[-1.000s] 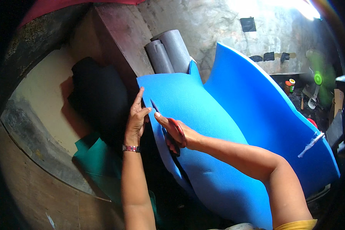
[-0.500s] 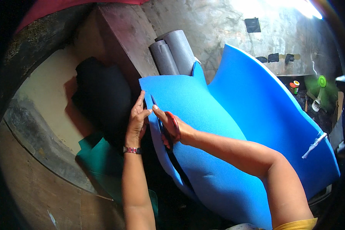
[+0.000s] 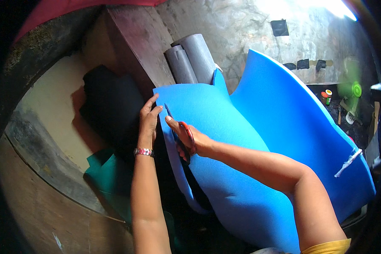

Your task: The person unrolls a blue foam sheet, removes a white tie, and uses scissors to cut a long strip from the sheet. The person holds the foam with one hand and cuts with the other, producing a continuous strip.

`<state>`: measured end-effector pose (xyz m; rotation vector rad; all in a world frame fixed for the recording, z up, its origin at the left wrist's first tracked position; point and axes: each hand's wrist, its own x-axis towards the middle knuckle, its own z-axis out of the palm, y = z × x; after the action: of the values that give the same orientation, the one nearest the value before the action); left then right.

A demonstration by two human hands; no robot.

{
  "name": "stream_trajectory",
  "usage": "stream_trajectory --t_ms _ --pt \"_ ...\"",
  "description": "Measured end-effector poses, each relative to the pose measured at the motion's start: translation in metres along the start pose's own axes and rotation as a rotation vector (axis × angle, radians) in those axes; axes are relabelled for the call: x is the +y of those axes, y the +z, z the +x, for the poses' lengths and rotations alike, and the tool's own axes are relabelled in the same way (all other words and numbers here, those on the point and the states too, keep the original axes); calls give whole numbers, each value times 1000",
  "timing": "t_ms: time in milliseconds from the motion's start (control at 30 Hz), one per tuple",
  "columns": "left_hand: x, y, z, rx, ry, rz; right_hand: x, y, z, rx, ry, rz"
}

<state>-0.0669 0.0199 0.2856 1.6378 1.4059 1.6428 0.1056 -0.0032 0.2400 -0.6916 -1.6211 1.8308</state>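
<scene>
A large blue foam sheet (image 3: 279, 139) curves across the middle and right of the view. My right hand (image 3: 189, 137) grips red-handled scissors (image 3: 178, 129) whose blades sit in a cut running along the sheet's left edge. A narrow blue strip (image 3: 180, 178) hangs loose below the cut. My left hand (image 3: 148, 118), with a bracelet at the wrist, holds the strip's upper end near the sheet's top left corner, fingers spread on the foam.
Two grey rolls (image 3: 190, 63) stand behind the sheet against a rough wall. A black sheet (image 3: 110, 110) and green sheets (image 3: 110, 178) lie to the left on a round wooden surface (image 3: 51, 211). Small tools and a green fan (image 3: 353, 91) are at the far right.
The scissors and my right hand have advanced up along the sheet's left edge, lengthening the cut. My left hand has moved up with them toward the top corner.
</scene>
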Motion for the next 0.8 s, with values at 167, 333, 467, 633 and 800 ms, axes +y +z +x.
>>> stream_trajectory --t_ms 167,333,467,633,800 --pt "2 -4 3 -131 2 -151 -11 -4 14 -77 139 119" --pt "10 -2 -2 -145 -7 -185 -14 -5 16 -71 28 40" --pt "17 -2 -6 -165 -13 -255 -16 -4 16 1 -29 4" --pt "20 -3 -10 -192 -35 -272 -23 -3 26 14 38 124" --pt "24 -7 -15 -221 -76 -280 -22 -5 30 75 -103 27"
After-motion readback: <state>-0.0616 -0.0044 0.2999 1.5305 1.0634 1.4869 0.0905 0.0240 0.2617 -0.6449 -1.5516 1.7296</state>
